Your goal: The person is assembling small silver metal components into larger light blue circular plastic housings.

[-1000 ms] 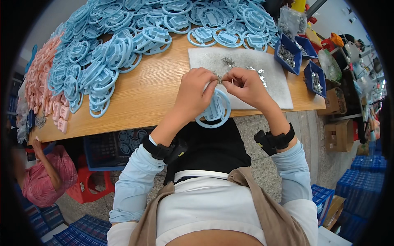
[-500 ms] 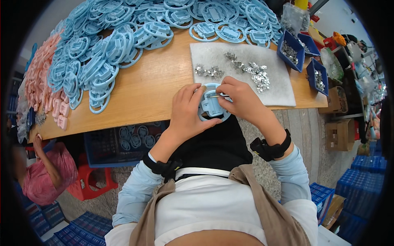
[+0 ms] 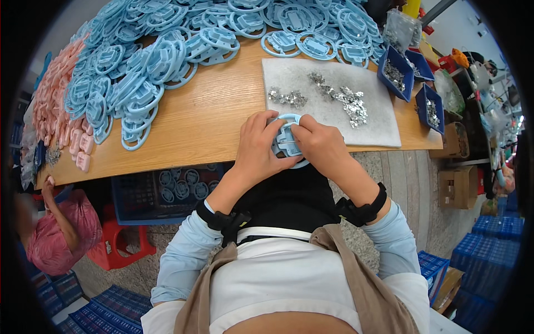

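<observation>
"Holding what, over the near edge of the desk (image 3: 217, 111)?"

"A light-blue plastic ring with a moulded centre (image 3: 287, 145). The left hand's grip (image 3: 255, 147) grasps its left rim, the thumb at the near side and the fingers at the far side."

"And the right?"

"The right hand's grip (image 3: 324, 146) is curled over the ring's right side; I cannot tell whether anything small is pinched there."

"Which step would you call this?"

"Probably close work on the moulded centre. Carrying it on would call for a steady left hold and careful pressure from the right."

"What lies around it?"

"Just beyond, clusters of small silvery metal pieces (image 3: 354, 106) on a white pad (image 3: 384, 125), with blue bins (image 3: 409, 86) at its far right. Far left, heaped light-blue rings (image 3: 161, 64); left of those, pink plastic parts (image 3: 55, 106)."
</observation>
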### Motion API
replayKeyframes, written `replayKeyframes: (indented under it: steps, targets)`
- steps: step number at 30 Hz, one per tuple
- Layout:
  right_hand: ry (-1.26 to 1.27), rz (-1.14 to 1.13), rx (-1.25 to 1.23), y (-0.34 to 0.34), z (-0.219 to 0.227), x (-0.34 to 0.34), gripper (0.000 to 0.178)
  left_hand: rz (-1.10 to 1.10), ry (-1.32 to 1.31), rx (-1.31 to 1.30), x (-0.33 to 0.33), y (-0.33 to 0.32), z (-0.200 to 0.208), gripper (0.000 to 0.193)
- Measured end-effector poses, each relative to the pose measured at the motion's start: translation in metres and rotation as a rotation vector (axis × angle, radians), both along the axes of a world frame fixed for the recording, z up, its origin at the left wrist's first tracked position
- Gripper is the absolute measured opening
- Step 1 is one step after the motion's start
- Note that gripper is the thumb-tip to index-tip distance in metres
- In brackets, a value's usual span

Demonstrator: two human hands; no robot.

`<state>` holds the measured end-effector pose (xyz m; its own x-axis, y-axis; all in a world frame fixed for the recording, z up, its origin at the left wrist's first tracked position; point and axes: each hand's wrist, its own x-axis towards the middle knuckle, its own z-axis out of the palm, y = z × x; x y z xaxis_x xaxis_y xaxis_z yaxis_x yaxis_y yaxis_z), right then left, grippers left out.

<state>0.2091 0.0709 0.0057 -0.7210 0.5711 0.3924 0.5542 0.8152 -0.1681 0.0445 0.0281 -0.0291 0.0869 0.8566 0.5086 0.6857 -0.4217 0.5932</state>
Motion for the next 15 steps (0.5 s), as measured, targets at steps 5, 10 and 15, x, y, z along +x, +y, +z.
replayKeyframes:
  steps: [5, 10, 15]
  targets:
    - [0.188, -0.113, -0.214, -0.003, 0.003, 0.003, 0.025, 0.004, 0.013, 0.011, -0.002, 0.000, 0.001, 0.063]
    - [0.430, -0.161, -0.317, 0.004, -0.004, 0.008, 0.033, -0.018, -0.004, 0.009, -0.002, 0.001, 0.013, 0.063]
    - [0.506, -0.189, -0.493, 0.004, 0.015, 0.006, 0.028, -0.052, -0.025, -0.063, -0.004, -0.003, 0.026, 0.062]
